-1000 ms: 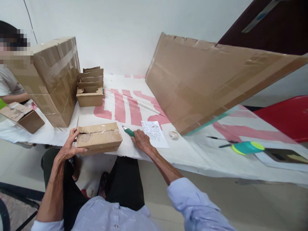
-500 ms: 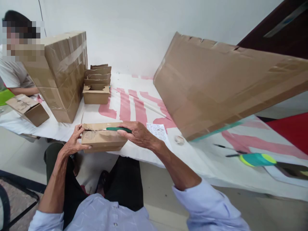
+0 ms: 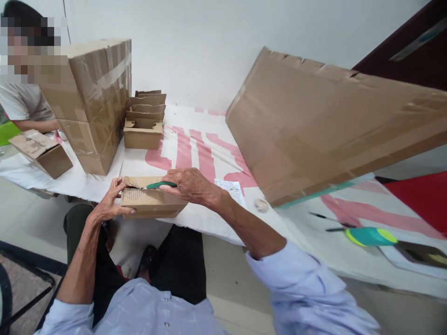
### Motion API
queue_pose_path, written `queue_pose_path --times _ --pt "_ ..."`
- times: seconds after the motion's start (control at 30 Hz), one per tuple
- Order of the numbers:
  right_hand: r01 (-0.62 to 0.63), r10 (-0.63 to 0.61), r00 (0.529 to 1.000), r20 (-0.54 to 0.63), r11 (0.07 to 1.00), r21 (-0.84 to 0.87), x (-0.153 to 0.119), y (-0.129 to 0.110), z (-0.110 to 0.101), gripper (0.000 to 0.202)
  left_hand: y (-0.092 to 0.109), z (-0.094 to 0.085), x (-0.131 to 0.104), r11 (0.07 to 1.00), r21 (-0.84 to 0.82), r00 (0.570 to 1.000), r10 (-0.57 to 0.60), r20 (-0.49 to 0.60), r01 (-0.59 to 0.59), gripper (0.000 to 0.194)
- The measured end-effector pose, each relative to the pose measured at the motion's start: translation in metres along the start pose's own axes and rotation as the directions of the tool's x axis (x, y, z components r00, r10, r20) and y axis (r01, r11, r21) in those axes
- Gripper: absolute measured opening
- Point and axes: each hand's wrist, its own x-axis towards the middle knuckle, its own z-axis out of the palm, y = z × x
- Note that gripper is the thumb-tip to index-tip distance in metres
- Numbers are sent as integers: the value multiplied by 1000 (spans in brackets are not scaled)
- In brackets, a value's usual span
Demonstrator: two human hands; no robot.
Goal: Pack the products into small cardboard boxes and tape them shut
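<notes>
A small cardboard box (image 3: pixel 153 204) rests at the table's front edge, a ragged slit along its top. My left hand (image 3: pixel 111 202) grips the left end, thumb on the near side and fingers at the top edge. My right hand (image 3: pixel 188 186) is closed round a slim green-handled tool (image 3: pixel 159 185) above the box. Its thin metal tip points left and meets the slit; how deep it goes I cannot tell. Right of my right hand lies a printed paper sheet (image 3: pixel 230 188), partly covered by my forearm.
Stacked taped cartons (image 3: pixel 101 88) stand left, near an open-topped small box (image 3: pixel 143 135) and another carton (image 3: pixel 42 151). A large cardboard panel (image 3: pixel 314 125) leans at right. A tape roll (image 3: pixel 260 204) and a teal-and-yellow object (image 3: pixel 372 236) lie rightward. A co-worker (image 3: pixel 24 102) sits far left.
My right hand has moved left and slightly up, tilting the green-handled tool so its tip sits further left along the slit. My left hand keeps its hold on the box.
</notes>
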Motion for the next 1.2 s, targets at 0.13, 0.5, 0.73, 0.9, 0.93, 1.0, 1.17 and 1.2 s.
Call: queue_pose_path --times 0.13,0.5,0.73,0.9,0.93,1.0,1.17,1.2 --pt "-75 74 997 -5 996 -48 -7 16 -5 31 -3 -2 3 1000 10 1000 0 -6 0 85" --pt "-414 415 861 -295 908 69 -99 93 -16 30 7 -8 6 999 48 998 6 58 -9 110" --pt "-502 541 783 -307 841 203 -116 112 90 39 7 -10 8 996 88 999 13 44 -17 126" --pt "-244 340 856 -389 930 276 -76 80 63 32 9 -11 8 997 82 999 -1 42 -2 129" --pt "-188 281 884 -374 945 267 -66 71 55 29 10 -11 8 997 74 999 -8 46 5 129" --pt "-92 166 935 -312 967 238 -48 53 43 27 11 -11 8 997 74 999 -17 52 13 129" --pt "-2 27 992 -126 981 192 -27 28 35 23 11 -11 7 994 107 999 -10 51 5 128" --pt "4 20 992 -122 981 195 -27 26 34 23 11 -10 7 994 106 999 -7 49 2 128"
